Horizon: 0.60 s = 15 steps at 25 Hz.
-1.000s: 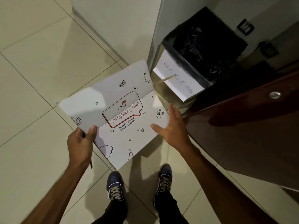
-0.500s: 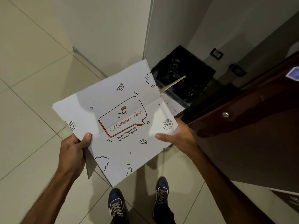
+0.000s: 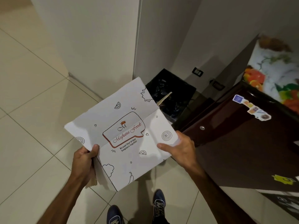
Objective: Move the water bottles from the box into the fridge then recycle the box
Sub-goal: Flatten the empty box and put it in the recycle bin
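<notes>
A flattened white cardboard box (image 3: 124,131) printed with a red logo and small doodles is held level in front of me. My left hand (image 3: 84,160) grips its near left edge, thumb on top. My right hand (image 3: 181,147) grips its right corner, thumb on top. Just beyond the box's far corner stands the recycle bin (image 3: 181,89), lined with a black bag; the box hides the bin's near side. To the right is the dark brown fridge (image 3: 242,143), door shut, with stickers on it. No water bottles are in view.
A white wall corner (image 3: 137,46) rises behind the bin. A patterned cloth (image 3: 275,75) covers the fridge top. A wall socket (image 3: 197,72) sits low on the back wall. Pale floor tiles (image 3: 32,126) spread to the left. My shoes (image 3: 159,206) show below.
My right hand, open beside the box a second ago, has closed on its right corner. The box has risen and the view has tilted up, showing more of the fridge.
</notes>
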Motion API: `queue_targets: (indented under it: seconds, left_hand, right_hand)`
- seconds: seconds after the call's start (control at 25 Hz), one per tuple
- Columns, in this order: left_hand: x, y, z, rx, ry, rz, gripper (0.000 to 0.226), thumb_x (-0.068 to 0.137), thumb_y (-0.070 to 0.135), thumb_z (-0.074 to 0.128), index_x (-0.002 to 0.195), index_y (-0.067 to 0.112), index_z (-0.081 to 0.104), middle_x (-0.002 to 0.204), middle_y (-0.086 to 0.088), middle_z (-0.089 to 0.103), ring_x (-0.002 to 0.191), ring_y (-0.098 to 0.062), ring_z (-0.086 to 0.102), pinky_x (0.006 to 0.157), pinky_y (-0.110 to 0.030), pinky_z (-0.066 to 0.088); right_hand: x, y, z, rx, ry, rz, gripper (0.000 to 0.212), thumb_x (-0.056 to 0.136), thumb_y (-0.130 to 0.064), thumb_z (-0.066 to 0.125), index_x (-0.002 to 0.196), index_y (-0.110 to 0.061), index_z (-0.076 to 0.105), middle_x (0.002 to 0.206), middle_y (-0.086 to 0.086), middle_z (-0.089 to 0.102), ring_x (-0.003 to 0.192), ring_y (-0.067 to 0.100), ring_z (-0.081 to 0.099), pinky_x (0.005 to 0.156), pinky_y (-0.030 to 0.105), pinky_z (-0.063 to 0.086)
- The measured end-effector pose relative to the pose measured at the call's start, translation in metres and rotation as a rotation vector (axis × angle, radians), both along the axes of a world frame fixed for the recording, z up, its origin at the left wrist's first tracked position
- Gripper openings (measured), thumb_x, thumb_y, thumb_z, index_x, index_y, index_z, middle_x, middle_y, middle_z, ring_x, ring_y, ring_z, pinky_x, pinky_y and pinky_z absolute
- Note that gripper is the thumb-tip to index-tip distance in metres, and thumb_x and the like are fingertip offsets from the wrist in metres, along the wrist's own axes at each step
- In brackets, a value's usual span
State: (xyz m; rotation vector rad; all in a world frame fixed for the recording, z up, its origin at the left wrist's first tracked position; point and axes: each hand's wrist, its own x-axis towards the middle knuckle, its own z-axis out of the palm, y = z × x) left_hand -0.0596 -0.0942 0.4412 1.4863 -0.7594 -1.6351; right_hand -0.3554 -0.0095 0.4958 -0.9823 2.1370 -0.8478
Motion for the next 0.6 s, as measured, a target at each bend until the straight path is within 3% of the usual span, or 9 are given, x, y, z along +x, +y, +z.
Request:
queue_targets:
  seconds: [0.16, 0.24, 0.32, 0.44, 0.52, 0.6]
  left_hand:
    - [-0.001, -0.005, 0.021, 0.067, -0.091, -0.020, 0.013, 0.097, 0.013, 0.058, 0.094, 0.001, 0.061, 0.092, -0.012, 0.071, 0.074, -0.025, 0.067, 0.061, -0.031, 0.054]
    - [-0.001, -0.006, 0.035, 0.055, -0.125, -0.045, 0.010, 0.095, 0.017, 0.061, 0.095, 0.007, 0.062, 0.104, -0.015, 0.069, 0.085, -0.028, 0.064, 0.073, -0.036, 0.050]
    - [-0.003, -0.005, 0.053, 0.027, -0.114, -0.078, 0.017, 0.094, 0.020, 0.064, 0.110, 0.016, 0.063, 0.121, -0.008, 0.066, 0.103, -0.023, 0.061, 0.088, -0.035, 0.044]
    - [-0.014, 0.010, 0.102, 0.077, -0.044, -0.076, 0.049, 0.093, 0.023, 0.064, 0.139, 0.023, 0.046, 0.126, 0.009, 0.055, 0.115, -0.013, 0.048, 0.099, -0.031, 0.029]
    - [-0.021, 0.027, 0.139, 0.040, 0.077, -0.167, 0.054, 0.088, 0.017, 0.066, 0.133, 0.037, 0.044, 0.125, 0.014, 0.060, 0.112, -0.007, 0.053, 0.102, -0.033, 0.026]
    - [-0.025, 0.047, 0.175, 0.026, 0.290, -0.254, 0.059, 0.078, 0.019, 0.069, 0.126, 0.043, 0.045, 0.120, 0.006, 0.067, 0.107, -0.010, 0.062, 0.097, -0.039, 0.040]
  right_hand:
    - [0.011, 0.005, 0.036, -0.071, -0.024, -0.043, 0.030, 0.067, -0.027, 0.092, 0.092, -0.023, 0.075, 0.086, -0.014, 0.076, 0.080, 0.005, 0.072, 0.065, 0.022, 0.056]
    - [0.024, 0.009, 0.058, -0.131, -0.072, -0.065, 0.023, 0.074, -0.017, 0.088, 0.092, -0.016, 0.076, 0.087, -0.011, 0.077, 0.078, 0.003, 0.072, 0.059, 0.014, 0.052]
    - [0.041, 0.015, 0.080, -0.172, -0.064, -0.051, 0.017, 0.080, -0.015, 0.084, 0.094, -0.013, 0.075, 0.089, -0.010, 0.076, 0.075, -0.006, 0.069, 0.055, 0.008, 0.047]
    - [0.068, 0.028, 0.104, -0.191, 0.048, -0.005, 0.017, 0.088, -0.029, 0.076, 0.101, -0.018, 0.073, 0.094, -0.014, 0.074, 0.079, -0.013, 0.067, 0.057, 0.006, 0.049]
    - [0.084, 0.040, 0.112, -0.189, 0.180, 0.064, 0.020, 0.094, -0.043, 0.067, 0.103, -0.025, 0.070, 0.094, -0.017, 0.072, 0.080, -0.011, 0.067, 0.061, 0.007, 0.052]
    - [0.100, 0.053, 0.110, -0.187, 0.334, 0.151, 0.027, 0.100, -0.055, 0.051, 0.102, -0.031, 0.065, 0.088, -0.016, 0.072, 0.076, -0.004, 0.068, 0.063, 0.017, 0.057]
